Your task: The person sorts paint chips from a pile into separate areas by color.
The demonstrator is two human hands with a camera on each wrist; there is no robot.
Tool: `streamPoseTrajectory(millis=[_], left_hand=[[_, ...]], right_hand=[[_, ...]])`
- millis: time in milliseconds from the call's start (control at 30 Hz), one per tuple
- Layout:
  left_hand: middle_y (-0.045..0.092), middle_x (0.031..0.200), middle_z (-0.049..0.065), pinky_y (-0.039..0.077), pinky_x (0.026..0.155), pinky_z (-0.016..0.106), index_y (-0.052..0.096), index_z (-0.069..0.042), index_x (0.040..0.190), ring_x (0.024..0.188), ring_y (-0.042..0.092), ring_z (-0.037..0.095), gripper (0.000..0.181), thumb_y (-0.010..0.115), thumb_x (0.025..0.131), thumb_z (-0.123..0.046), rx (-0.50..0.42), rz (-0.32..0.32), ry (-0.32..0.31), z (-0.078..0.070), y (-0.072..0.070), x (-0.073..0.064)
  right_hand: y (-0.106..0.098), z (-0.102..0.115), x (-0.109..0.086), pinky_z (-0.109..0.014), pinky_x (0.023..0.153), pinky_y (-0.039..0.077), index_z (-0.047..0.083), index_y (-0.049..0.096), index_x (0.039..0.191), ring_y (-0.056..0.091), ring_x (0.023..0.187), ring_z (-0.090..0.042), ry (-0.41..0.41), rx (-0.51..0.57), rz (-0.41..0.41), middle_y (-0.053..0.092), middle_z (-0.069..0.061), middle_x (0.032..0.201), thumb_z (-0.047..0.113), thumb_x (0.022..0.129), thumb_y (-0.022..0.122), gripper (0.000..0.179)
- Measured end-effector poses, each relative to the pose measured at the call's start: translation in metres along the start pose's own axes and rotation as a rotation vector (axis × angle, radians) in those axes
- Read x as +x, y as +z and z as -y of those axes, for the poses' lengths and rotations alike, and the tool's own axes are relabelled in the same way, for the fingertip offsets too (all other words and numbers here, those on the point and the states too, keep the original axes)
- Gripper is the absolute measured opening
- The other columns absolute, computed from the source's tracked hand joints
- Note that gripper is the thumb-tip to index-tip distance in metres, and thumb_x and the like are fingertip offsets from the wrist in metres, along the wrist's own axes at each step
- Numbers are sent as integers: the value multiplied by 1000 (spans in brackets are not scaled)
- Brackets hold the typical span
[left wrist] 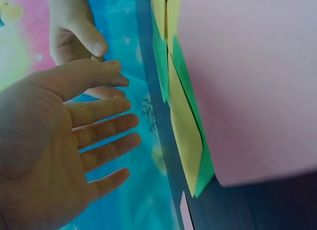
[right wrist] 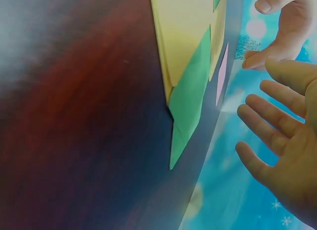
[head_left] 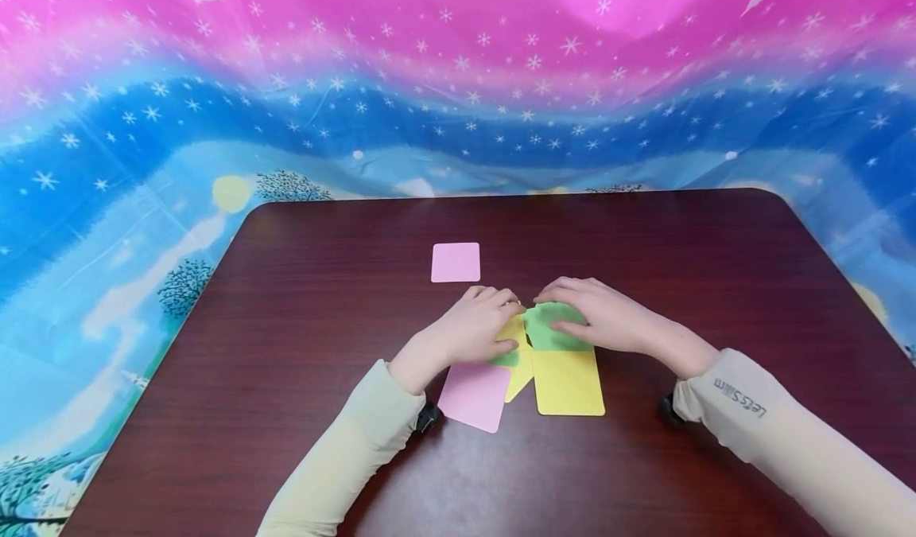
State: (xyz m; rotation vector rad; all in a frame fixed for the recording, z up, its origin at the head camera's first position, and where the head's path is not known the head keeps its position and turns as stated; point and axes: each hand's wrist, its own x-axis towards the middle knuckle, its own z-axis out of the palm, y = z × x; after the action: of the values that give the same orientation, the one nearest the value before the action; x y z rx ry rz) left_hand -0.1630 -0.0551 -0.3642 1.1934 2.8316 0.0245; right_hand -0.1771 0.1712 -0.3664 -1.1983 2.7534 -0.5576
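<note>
Several square paper cards in pink, yellow and green lie partly overlapping in the middle of the table. My left hand (head_left: 475,326) hovers over the left part of them, above a yellow card (head_left: 514,330) and a bit of green. Over the green card (head_left: 554,326) is my right hand (head_left: 608,314). Both wrist views show straight, spread fingers with nothing held, apart from the paper. Nearest me lie a pink card (head_left: 475,395) at left and a yellow card (head_left: 570,383) at right. The hands hide parts of the cards beneath.
A single pink card (head_left: 456,262) lies farther back on the dark brown table (head_left: 343,258). Behind the table hangs a pink and blue cloth (head_left: 429,83) printed with snowflakes. Dark wrist devices (head_left: 428,418) show below the sleeves.
</note>
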Motion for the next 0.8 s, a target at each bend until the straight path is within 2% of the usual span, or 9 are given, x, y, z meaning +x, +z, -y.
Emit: streamPoseTrajectory(millis=[333,467,600,800], left_hand=[[50,122,-3,30,101,37,54,-15,124,115,46,16,50,59,83,-42,-4,23,69,-21,4,-1],[51,121,-4,30,101,34,54,-15,125,116,45,15,53,60,81,-45,-9,35,73,-27,4,-1],[51,119,-5,31,99,33,54,-16,124,115,46,16,57,60,79,-50,5,45,66,-32,8,0],[50,116,-3,32,97,32,53,-15,122,110,46,14,63,62,75,-56,25,56,72,-43,15,-1]], right_hand=[[6,2,-26,-44,90,38,8,57,118,54,99,-17,45,1,-26,58,-2,114,23,78,70,44],[8,3,-39,-45,90,38,8,57,118,55,101,-19,62,-29,-20,58,-1,114,26,77,72,48],[11,5,-50,-45,90,39,10,58,117,54,106,-19,100,-70,-7,58,1,115,33,74,73,52],[17,8,-62,-42,88,38,13,60,115,54,104,-18,133,-162,-5,58,2,113,49,65,75,64]])
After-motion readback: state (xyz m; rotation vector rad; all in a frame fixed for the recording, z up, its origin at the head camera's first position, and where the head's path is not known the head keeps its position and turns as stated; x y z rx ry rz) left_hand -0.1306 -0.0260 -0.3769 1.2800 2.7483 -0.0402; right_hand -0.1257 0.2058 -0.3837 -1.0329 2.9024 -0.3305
